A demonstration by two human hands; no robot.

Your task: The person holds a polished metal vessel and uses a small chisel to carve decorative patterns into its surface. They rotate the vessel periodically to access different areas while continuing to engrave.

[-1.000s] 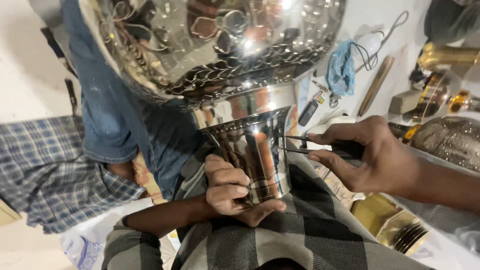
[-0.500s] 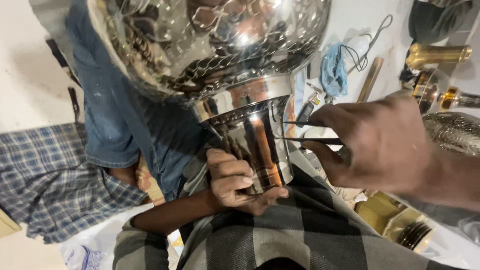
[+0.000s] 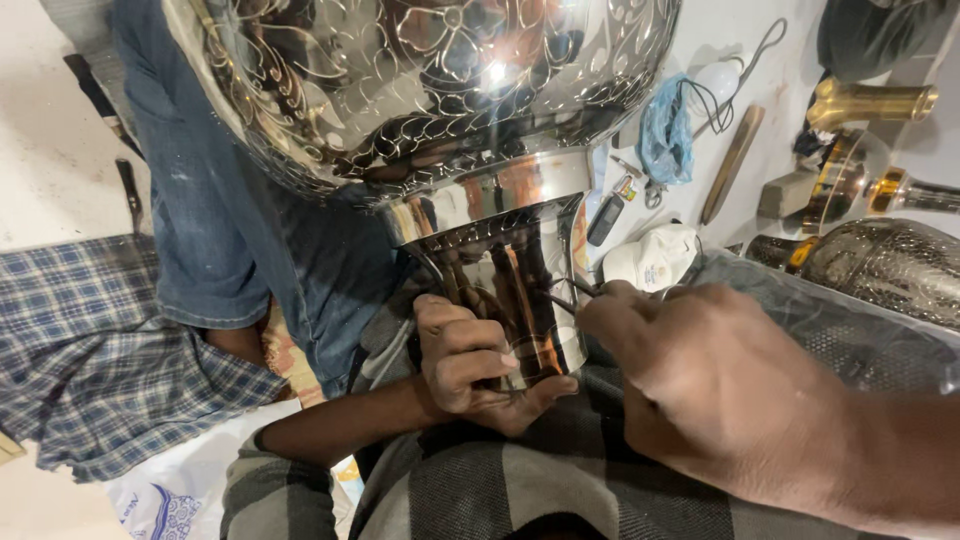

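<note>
at nine o'clock in the view a blue checked cloth (image 3: 95,360) lies spread on the pale floor (image 3: 40,130), and a leg in blue jeans (image 3: 215,200) runs from twelve o'clock down beside it. a white plastic bag (image 3: 165,500) shows at seven o'clock.

toward the centre, a large polished metal vessel (image 3: 430,85) with engraved flower patterns fills the upper middle; its smooth flared foot (image 3: 505,270) points down toward the lap, resting on grey striped fabric (image 3: 480,490) at six o'clock. the left hand (image 3: 470,360) cups the foot's rim from below, fingers curled together and clamped on the metal, thumb out under the edge.

just right of centre, the right hand (image 3: 700,385) comes in from four o'clock, large and slightly blurred. its fingers are pinched together on a thin dark tool (image 3: 560,298) whose tip touches the side of the foot; the tool looks like a graver, though too little of it shows to be sure.

at one to two o'clock, on the white surface, lie a blue rag (image 3: 665,130), a looped cord (image 3: 735,75), a wooden stick (image 3: 732,165), a small dark oblong object (image 3: 606,218) and a white cloth bundle (image 3: 655,262). at three o'clock stand brass pieces (image 3: 870,105) and a dimpled metal vessel (image 3: 890,265) partly under clear plastic wrap (image 3: 850,330).
</note>
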